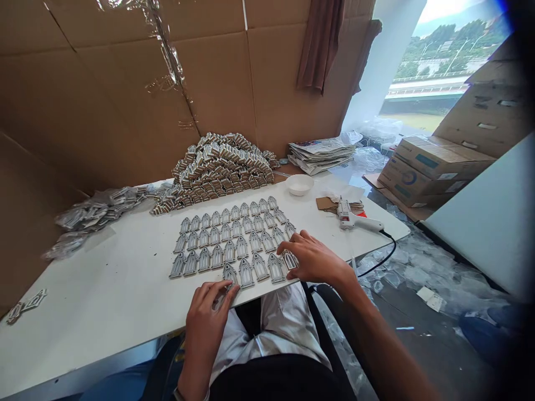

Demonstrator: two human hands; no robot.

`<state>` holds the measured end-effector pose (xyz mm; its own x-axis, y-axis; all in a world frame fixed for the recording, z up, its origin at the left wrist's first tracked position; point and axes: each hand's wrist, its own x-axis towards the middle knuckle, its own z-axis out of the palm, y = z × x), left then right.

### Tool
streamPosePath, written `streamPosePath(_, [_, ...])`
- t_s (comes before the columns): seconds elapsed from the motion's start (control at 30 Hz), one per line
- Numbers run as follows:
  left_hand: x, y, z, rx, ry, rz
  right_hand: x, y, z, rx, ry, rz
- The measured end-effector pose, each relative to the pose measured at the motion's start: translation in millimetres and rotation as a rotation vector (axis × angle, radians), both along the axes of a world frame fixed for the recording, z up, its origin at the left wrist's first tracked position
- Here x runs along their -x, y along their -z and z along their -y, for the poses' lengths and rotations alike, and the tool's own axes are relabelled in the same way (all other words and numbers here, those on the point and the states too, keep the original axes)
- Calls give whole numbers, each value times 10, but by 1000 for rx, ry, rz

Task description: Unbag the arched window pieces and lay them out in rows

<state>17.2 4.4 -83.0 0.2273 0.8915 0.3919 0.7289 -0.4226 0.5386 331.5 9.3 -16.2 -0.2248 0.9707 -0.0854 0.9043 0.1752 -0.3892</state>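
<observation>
Rows of small grey arched window-shaped pieces [246,273] lie on the white table [137,289]. My left hand [208,306] is at the near row's left end, its thumb and fingers closed on the lower part of an arched piece [229,273]. At the right end of that row, my right hand [315,259] has thumb and fingers around another arched piece [290,259], gripping it by its sides. Part of each held piece is hidden by the fingers. Behind the rows rises a large heap of stacked arched pieces [225,161].
A glue gun [345,214] with a black cord lies at the right beside cardboard scraps [328,204]. A white bowl [300,184] and stacked papers [320,156] stand behind. Plastic-wrapped pieces [98,214] sit at left. Cartons [426,167] and plastic bags cover floor at right.
</observation>
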Motion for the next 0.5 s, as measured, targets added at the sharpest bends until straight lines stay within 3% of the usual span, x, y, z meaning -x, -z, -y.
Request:
streamPosePath(0.13, [-67, -115, 40, -57, -41, 71, -132, -85, 35, 0, -13, -151])
streamPosePath(0.23, [-258, -301, 128, 41, -61, 232, -281, -232, 91, 30, -104, -364])
streamPosePath(0.33, [-579, -489, 237, 316, 34, 506, -397, -382, 160, 31, -249, -575])
streamPosePath(0.5, [-1142, -640, 384, 895, 428, 1034, -414, -469, 247, 33, -293, -714])
